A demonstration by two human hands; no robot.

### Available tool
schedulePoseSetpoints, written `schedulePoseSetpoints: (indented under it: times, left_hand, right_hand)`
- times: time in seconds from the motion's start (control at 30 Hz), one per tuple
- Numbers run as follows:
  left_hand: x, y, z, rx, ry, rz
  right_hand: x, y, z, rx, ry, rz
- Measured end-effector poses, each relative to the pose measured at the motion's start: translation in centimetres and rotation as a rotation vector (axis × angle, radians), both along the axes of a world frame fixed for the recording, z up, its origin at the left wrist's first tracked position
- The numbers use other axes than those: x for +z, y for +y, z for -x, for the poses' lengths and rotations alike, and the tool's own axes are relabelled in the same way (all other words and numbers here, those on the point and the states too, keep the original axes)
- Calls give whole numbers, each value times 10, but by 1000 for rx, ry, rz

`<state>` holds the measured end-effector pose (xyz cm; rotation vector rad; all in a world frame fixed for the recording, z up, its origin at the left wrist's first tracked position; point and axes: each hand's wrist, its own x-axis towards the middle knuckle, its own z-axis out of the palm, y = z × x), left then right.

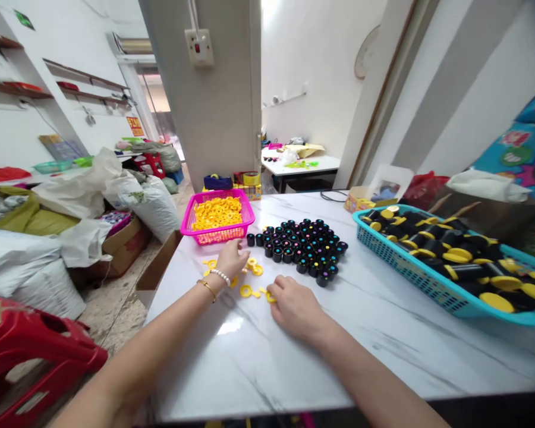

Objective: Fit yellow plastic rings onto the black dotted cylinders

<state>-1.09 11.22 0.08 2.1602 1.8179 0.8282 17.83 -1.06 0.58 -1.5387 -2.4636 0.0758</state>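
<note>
The white worktop [249, 380] is big and holds it all up. Far right of the pink basket, the long blue basket [410, 267] has black pots with yellow ends [457, 256] heaped any old way, maybe just to keep them together.

The pink basket [218, 234] is full of yellow rings [218, 215]. It sits close, perhaps so the rings are easy to reach.

Just right of the pink basket, small black tubs [288, 255] stand packed side by side. Their dotted ends point up, and their long way goes up and down. Standing like that, the dots are easy to see.

The right hand [296, 306] is in front and to the right of the pink basket, mostly closed, with its fingertips on one yellow ring [270, 298]. They seem to keep it steady. The ring looks flat, with its long way running sideways and its thin bit pointing left.

The left hand [232, 260] is just in front of the pink basket, half open with bent fingers. I cannot tell if it has anything. Loose rings [241, 291] lie flat between the hands.
</note>
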Motion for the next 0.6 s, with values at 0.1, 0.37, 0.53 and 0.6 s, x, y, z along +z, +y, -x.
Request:
schedulePoseSetpoints:
  times: [0.1,0.37,0.53,0.6]
  left_hand:
    - [-2,32,-16,39,10,10]
    - [3,48,-29,4,5,-35]
    - [16,-23,-28,-109,-3,-51]
    - [13,-64,-28,-168,-37,-16]
  right_hand:
    - [2,-1,-1,32,11,19]
    - [5,2,-10,-59,-25,12]
    - [0,3,-14,-80,-75,-10]
    - [0,2,-13,-40,-66,-29]
